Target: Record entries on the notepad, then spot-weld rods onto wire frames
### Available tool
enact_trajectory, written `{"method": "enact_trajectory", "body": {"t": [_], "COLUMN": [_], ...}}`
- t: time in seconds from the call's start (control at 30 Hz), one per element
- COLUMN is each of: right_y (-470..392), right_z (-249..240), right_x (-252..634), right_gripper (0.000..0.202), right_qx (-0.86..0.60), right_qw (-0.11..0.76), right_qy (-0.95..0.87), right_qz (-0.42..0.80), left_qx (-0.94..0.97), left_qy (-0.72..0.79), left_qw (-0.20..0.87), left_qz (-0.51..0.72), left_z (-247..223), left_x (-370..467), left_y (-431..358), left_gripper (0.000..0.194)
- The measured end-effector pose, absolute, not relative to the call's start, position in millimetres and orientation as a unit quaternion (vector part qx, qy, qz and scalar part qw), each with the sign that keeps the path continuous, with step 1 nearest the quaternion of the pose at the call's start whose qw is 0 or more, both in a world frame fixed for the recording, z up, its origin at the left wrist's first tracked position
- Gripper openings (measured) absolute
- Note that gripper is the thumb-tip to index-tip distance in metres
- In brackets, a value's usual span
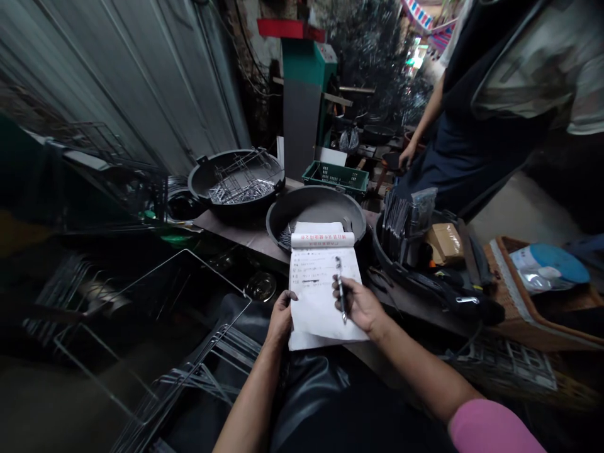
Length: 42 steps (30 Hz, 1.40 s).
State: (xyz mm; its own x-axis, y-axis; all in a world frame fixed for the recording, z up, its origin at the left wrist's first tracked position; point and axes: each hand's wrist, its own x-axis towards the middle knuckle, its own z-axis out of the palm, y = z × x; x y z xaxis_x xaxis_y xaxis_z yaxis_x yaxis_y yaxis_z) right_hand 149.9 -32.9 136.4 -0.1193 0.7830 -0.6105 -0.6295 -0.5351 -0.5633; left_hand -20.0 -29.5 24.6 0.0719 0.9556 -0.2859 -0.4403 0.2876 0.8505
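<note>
My left hand [282, 314] grips a paper notepad [316, 314] by its left edge, the thumb lying on top and the other fingers hidden beneath. Handwritten lines fill the upper part of the page, one of them crossed out, and a folded-over sheet with red print lies across the top. Over the right side of the pad, my right hand [359, 303] holds a pen [341, 296] between its fingers. Just beyond the notepad sits a dark round pan [325, 204] with thin metal pieces inside.
Another pan [243, 160] holds wire racks and metal pieces. A third pan [484, 264] carries dark plates and a brown packet [446, 244]. Bent wire frames [226, 352] lie at left, a wicker basket [507, 277] at right. Another person [453, 151] stands behind, near a green crate [335, 171].
</note>
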Motion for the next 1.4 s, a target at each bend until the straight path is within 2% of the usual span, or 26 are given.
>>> {"method": "enact_trajectory", "body": {"t": [0.2, 0.37, 0.57, 0.9, 1.23, 1.4], "right_y": [0, 6, 5, 5, -4, -6], "right_z": [158, 151, 141, 142, 159, 174], "right_x": [210, 225, 211, 208, 187, 190], "right_gripper": [0.004, 0.009, 0.012, 0.018, 0.022, 0.022], "right_qx": [-0.447, -0.453, -0.482, -0.494, -0.51, -0.529], "right_qw": [0.644, 0.688, 0.653, 0.624, 0.488, 0.423], "right_qy": [-0.118, -0.172, -0.262, -0.297, -0.506, -0.6], "right_qz": [0.61, 0.541, 0.522, 0.528, 0.496, 0.426], "left_qx": [0.284, 0.276, 0.277, 0.281, 0.294, 0.3], "left_qy": [0.442, 0.434, 0.437, 0.43, 0.446, 0.446], "left_qw": [0.674, 0.676, 0.669, 0.674, 0.663, 0.665], "left_qz": [0.52, 0.528, 0.534, 0.531, 0.524, 0.519], "left_z": [28, 34, 35, 35, 35, 30], "left_x": [-19, -17, -17, -18, -19, -21], "left_y": [-29, -29, -31, -32, -34, -34], "left_gripper": [0.033, 0.034, 0.037, 0.035, 0.034, 0.033]}}
